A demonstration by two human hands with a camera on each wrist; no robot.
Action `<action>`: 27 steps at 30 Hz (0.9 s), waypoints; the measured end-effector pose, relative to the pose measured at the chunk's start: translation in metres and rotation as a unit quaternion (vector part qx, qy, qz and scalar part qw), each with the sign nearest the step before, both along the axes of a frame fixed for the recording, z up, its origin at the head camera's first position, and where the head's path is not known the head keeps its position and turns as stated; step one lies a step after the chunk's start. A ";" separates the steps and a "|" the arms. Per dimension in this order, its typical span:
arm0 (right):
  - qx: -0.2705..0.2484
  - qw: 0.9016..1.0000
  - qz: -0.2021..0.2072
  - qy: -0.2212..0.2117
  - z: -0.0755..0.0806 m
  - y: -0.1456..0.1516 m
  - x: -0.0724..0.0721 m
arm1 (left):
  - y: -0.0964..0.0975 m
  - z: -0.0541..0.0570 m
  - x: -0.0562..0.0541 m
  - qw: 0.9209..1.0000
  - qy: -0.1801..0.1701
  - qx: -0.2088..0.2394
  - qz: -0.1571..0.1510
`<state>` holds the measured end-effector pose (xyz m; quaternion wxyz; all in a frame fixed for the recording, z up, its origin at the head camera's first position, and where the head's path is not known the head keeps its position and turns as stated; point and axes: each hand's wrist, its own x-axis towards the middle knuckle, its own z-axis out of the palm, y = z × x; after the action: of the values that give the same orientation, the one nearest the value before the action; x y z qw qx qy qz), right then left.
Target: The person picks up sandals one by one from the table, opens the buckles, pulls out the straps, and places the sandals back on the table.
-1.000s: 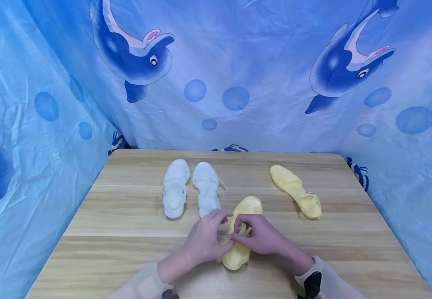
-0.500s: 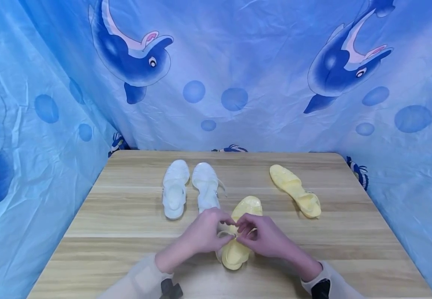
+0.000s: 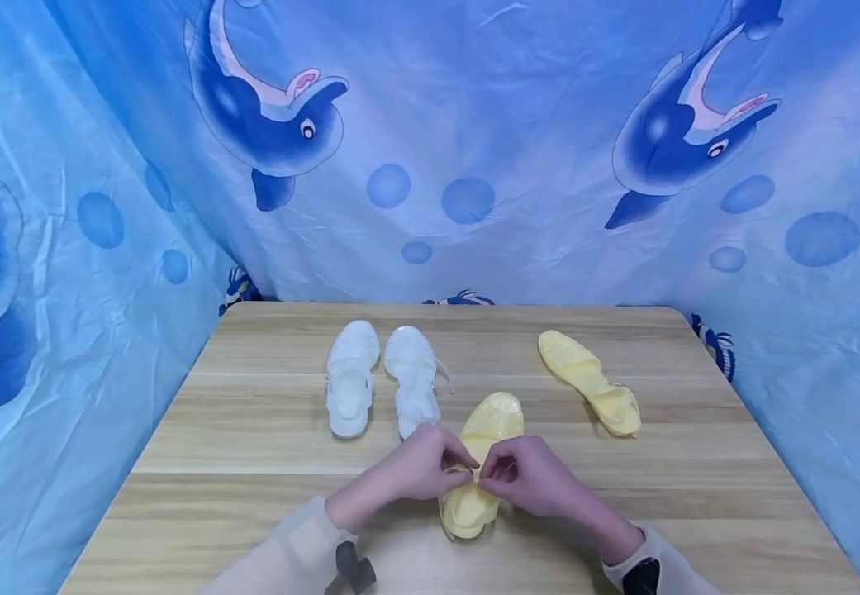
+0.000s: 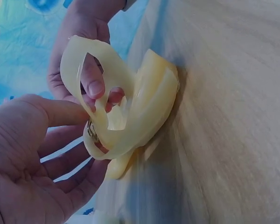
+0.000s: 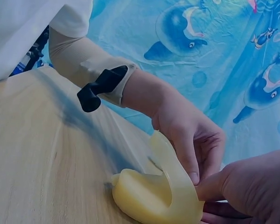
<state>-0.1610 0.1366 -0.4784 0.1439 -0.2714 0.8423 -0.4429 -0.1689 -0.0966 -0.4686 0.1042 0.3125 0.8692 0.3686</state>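
Observation:
A yellow jelly sandal (image 3: 495, 413) lies toe-away on the table in front of me, between my hands. My left hand (image 3: 422, 467) pinches the sandal's ankle strap by its small metal buckle (image 4: 92, 132), at the left side. Facing it, my right hand (image 3: 534, 475) pinches the strap from the right, thumb and index finger close to the left fingertips. The strap rises in a loop above the heel in the left wrist view. Fingers hide the strap's tip, so whether it passes through the buckle cannot be seen.
Two white sandals (image 3: 350, 401) (image 3: 410, 364) stand side by side at the left, the nearer heel just beyond my left hand. Another yellow sandal (image 3: 586, 376) lies slanted at the back right. A blue dolphin-print curtain (image 3: 430, 124) surrounds the wooden table (image 3: 251, 496).
Both hands have shifted slightly and the fingertips now meet over the strap above the sandal's middle. The sandal and the other shoes have stayed in place.

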 end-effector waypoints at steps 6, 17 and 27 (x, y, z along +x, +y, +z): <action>-0.017 1.000 0.005 -0.014 -0.002 0.003 -0.001 | -0.002 -0.002 -0.001 1.000 0.019 0.012 0.000; -0.011 1.000 -0.011 0.010 -0.003 0.000 -0.001 | -0.005 -0.004 -0.001 0.999 0.010 0.040 0.014; -0.013 1.000 -0.019 -0.004 -0.003 -0.001 -0.003 | -0.008 -0.001 0.000 0.999 -0.015 0.040 0.019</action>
<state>-0.1645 0.1352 -0.4813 0.1349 -0.2553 0.8410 -0.4576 -0.1689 -0.1043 -0.4697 0.0976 0.2942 0.8580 0.4096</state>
